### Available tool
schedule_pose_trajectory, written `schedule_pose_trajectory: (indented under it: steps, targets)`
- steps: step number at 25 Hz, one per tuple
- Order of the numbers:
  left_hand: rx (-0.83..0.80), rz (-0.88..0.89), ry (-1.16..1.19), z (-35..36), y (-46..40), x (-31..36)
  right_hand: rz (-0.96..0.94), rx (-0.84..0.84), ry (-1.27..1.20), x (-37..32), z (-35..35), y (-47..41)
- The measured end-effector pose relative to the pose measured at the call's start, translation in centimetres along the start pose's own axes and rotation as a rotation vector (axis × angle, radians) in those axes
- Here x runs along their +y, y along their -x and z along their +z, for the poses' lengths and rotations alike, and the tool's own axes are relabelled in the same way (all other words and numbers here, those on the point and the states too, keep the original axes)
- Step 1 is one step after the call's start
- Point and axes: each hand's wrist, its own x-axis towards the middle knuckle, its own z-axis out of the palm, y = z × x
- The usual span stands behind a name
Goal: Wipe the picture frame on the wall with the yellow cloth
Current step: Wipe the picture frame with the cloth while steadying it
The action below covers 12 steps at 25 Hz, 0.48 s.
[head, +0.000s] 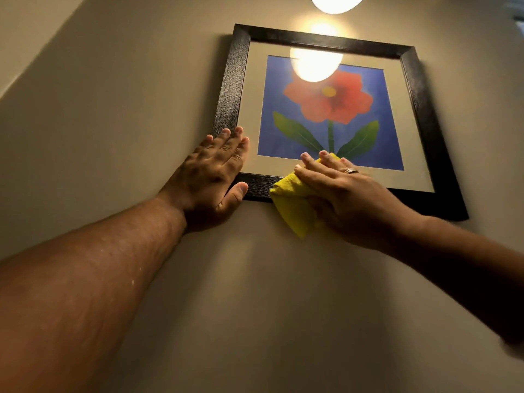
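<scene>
A black picture frame (419, 89) hangs on the beige wall, holding a print of a red flower on blue behind glass. My left hand (215, 177) lies flat on the frame's lower left corner, fingers spread, thumb under the bottom edge. My right hand (346, 194) presses a folded yellow cloth (292, 205) against the bottom rail and lower glass, near the middle. Part of the cloth hangs below the frame over the wall; the rest is hidden under my palm.
A lit round lamp (337, 2) sits just above the frame, and its glare (314, 66) reflects in the upper glass. Bare beige wall (113, 109) surrounds the frame on the left and below.
</scene>
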Motion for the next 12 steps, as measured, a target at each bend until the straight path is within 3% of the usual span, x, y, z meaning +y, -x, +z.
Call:
schedule_pose_trajectory:
  steps: [3,8,12]
  targets:
    - [-0.006,0.003,-0.009,-0.1,-0.1,0.0,-0.199,-0.032,0.092,0.6,0.4,1.9]
    - [-0.016,-0.008,-0.028,-0.2,0.2,0.3,-0.026,-0.034,-0.001,0.5,-0.8,-1.4]
    - [-0.023,0.001,-0.031,-0.3,0.2,0.3,-0.32,-0.079,0.089,0.4,0.0,1.5]
